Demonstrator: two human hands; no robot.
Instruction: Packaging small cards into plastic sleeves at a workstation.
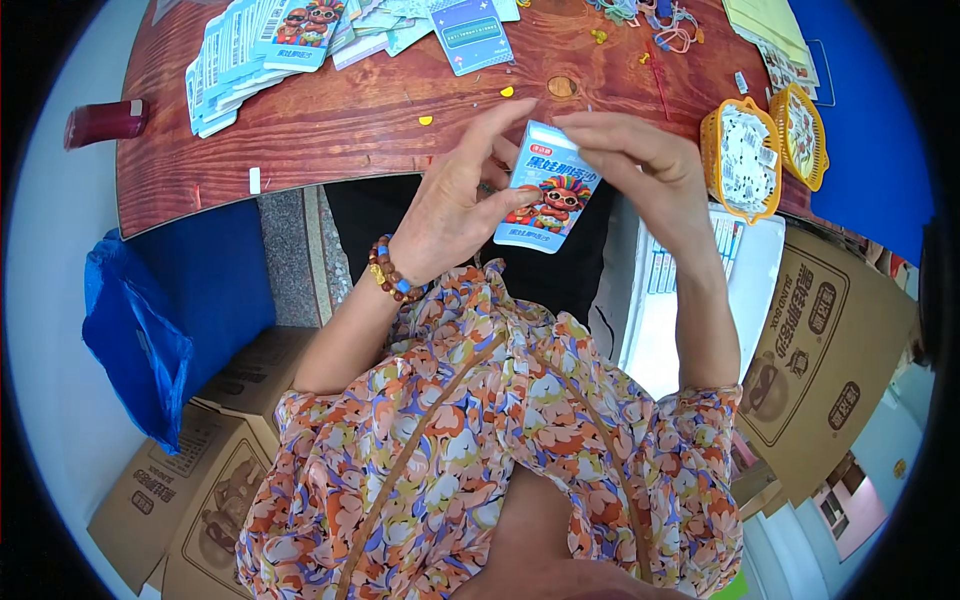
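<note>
The left hand (450,215) grips the blue box (545,170), thumb across its front. The right hand (650,170) covers its upper right corner; whether it pinches cannot be determined. Excess thumb pressure could crease the box, whose back is hidden. Beyond the hands, the desk (330,130) is cut off.

The box (556,200), toward 1 o'clock, bears a bold blue title over its picture, a small red label with white characters at its upper left and a blue line near its foot. At 11 o'clock, the packs (232,62) show barcodes; the top one repeats the blue lettering. The card (472,36) at 12 has a line of small characters. Dark lettering marks the carton (840,350) at 3 and the cartons (165,490) at 8.
</note>
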